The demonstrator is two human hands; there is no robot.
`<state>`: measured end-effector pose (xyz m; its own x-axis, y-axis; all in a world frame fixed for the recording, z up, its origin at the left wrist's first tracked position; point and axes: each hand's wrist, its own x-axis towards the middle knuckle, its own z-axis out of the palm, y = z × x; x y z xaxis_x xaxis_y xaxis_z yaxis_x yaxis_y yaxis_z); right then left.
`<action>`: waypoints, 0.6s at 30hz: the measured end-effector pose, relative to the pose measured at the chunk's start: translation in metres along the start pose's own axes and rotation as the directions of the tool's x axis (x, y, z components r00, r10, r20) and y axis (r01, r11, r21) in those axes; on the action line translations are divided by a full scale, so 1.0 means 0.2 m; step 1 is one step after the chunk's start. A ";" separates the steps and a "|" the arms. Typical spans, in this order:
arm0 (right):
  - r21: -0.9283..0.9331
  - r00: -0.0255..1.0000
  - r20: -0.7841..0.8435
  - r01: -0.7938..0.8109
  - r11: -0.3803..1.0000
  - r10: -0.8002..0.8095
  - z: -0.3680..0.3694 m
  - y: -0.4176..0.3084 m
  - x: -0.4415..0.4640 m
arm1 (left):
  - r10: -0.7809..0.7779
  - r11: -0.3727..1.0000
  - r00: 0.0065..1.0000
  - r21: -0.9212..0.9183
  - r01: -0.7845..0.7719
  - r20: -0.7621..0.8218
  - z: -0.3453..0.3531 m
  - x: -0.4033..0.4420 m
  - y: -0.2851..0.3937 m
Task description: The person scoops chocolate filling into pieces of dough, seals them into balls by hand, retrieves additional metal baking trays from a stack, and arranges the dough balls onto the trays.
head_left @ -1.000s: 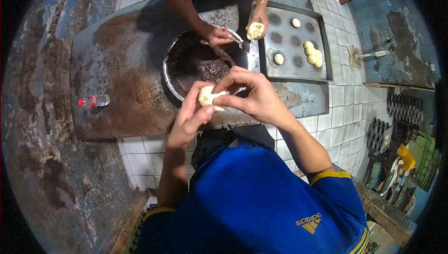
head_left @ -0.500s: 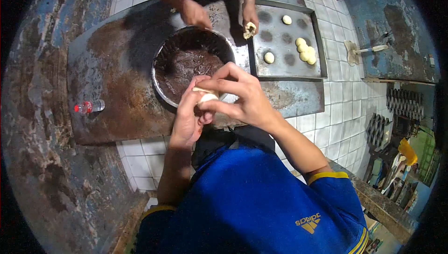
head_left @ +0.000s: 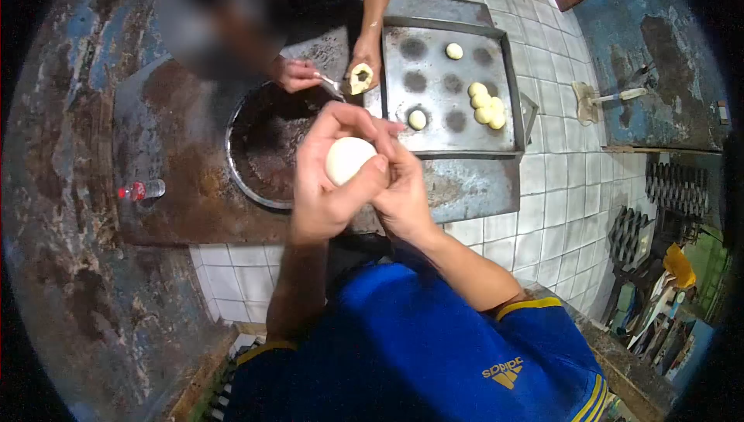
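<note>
A smooth, pale dough ball point(head_left: 349, 161) sits in my left hand point(head_left: 319, 193), with the thumb across its lower side and the fingers curled over the top. Closed against its right side is my right hand point(head_left: 404, 196), its fingers partly hidden behind my left fingers and thumb. Just beyond my hands stands a round metal pan point(head_left: 230, 143) of dark brown filling point(head_left: 267, 139). Across from me, a co-worker's hand point(head_left: 298, 75) has a metal utensil point(head_left: 329, 83), and the other holds an opened dough piece point(head_left: 360, 79) with dark filling inside.
A square metal tray point(head_left: 446, 143) at the right carries several dough balls point(head_left: 486, 106), some clustered together. A plastic bottle with a red cap and label point(head_left: 142, 189) lies on the stained table point(head_left: 163, 220) at the left. White tiles point(head_left: 542, 189) cover the floor.
The dough in my hands has turned from a partly folded piece into a rounded ball. My right hand has moved in closer around it. The co-worker now brings a utensil to their dough.
</note>
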<state>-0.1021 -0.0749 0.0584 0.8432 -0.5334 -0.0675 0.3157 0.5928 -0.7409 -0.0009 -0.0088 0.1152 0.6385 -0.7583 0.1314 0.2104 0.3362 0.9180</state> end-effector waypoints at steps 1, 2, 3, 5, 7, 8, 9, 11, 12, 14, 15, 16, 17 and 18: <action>-0.108 0.983 -0.095 0.148 0.983 -0.159 -0.04 -0.02 0.01 | 0.011 0.998 1.000 -0.063 -0.009 0.026 0.07 0.01 -0.03; -0.114 0.982 -0.091 0.153 0.982 -0.163 -0.09 -0.05 0.02 | 0.073 0.995 0.995 -0.077 -0.067 0.072 0.13 0.04 -0.08; -0.170 0.971 -0.073 0.211 0.963 -0.226 -0.15 -0.09 0.03 | 0.098 0.992 0.992 -0.086 -0.090 0.084 0.18 0.07 -0.13; -0.230 0.958 -0.055 0.261 0.938 -0.280 -0.26 -0.18 0.03 | 0.096 0.992 0.994 -0.082 -0.092 0.052 0.28 0.10 -0.19; -0.233 0.988 0.116 0.123 0.965 -0.098 -0.34 -0.33 0.06 | 0.120 0.989 0.992 -0.091 -0.117 0.031 0.35 0.12 -0.21; -0.269 0.985 0.174 0.044 0.962 0.003 -0.35 -0.46 0.06 | 0.147 0.985 0.989 -0.094 -0.146 0.013 0.36 0.14 -0.23; -0.275 0.985 0.173 0.038 0.961 0.010 -0.37 -0.52 0.07 | 0.215 0.958 0.974 -0.210 -0.195 0.076 0.35 0.19 -0.27; -0.375 0.988 0.151 0.076 0.924 -0.020 -0.44 -0.58 0.04 | 0.288 0.957 0.947 -0.024 -0.287 0.145 0.45 0.18 -0.31; -0.375 0.981 0.154 0.166 0.912 -0.115 -0.50 -0.55 0.04 | 0.294 0.952 0.931 0.018 -0.305 0.218 0.49 0.19 -0.31; -0.385 0.940 0.140 0.341 0.857 -0.312 -0.60 -0.47 0.02 | 0.308 0.944 0.912 0.032 -0.328 0.270 0.57 0.21 -0.37; -0.426 0.942 0.128 0.334 0.841 -0.309 -0.66 -0.50 0.04 | 0.315 0.945 0.914 0.007 -0.328 0.258 0.58 0.23 -0.42; -0.465 0.945 0.117 0.325 0.824 -0.307 -0.69 -0.54 0.07 | 0.322 0.945 0.915 -0.017 -0.328 0.245 0.58 0.25 -0.47; -0.584 0.946 0.318 0.148 0.799 0.057 -0.77 -0.67 0.13 | 0.268 0.940 0.938 0.154 -0.305 0.222 0.55 0.26 -0.52; -0.643 0.888 0.383 0.058 0.764 0.255 -0.83 -0.73 0.16 | 0.215 0.908 0.958 0.322 -0.267 0.187 0.49 0.27 -0.57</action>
<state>-0.1933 -0.2783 0.0539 0.9958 -0.0914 0.0072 0.0104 0.0339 -0.9994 -0.0643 -0.1426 0.0544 0.5188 -0.7589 0.3936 -0.2177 0.3280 0.9193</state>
